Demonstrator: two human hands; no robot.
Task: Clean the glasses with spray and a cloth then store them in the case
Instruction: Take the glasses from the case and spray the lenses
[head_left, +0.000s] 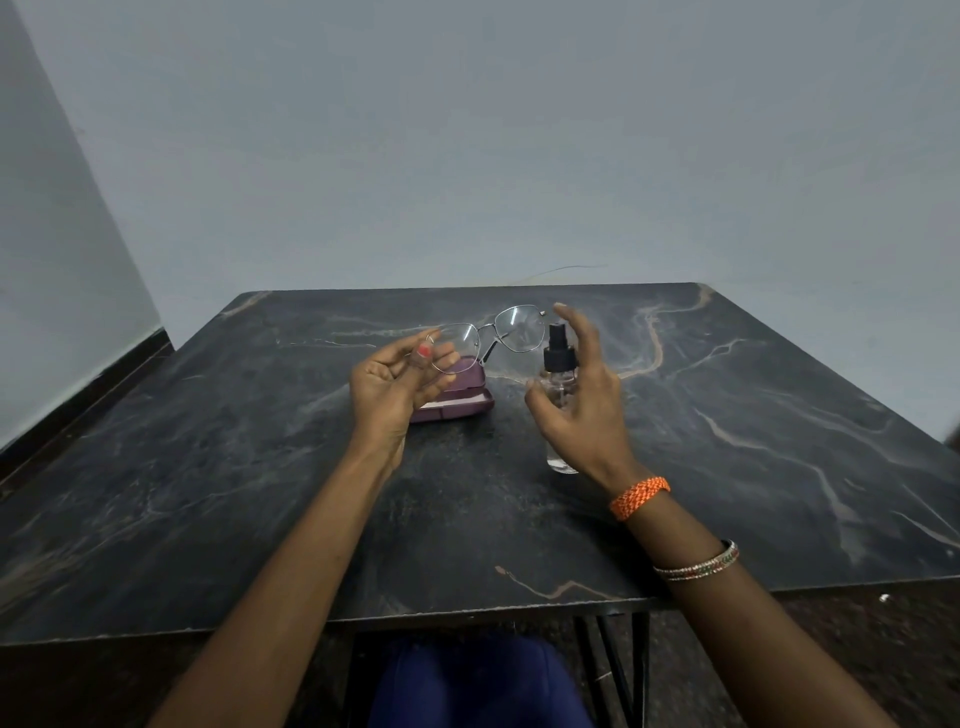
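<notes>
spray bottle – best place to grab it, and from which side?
Grip the clear round body of the spray bottle below its black pump, coming from the right, where the open right hand already hovers. It stands upright, and the left hand with the glasses crowds the left side.

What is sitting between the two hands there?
In the head view, the glasses, held by the left hand, span the gap; the spray bottle stands against the right hand.
</notes>
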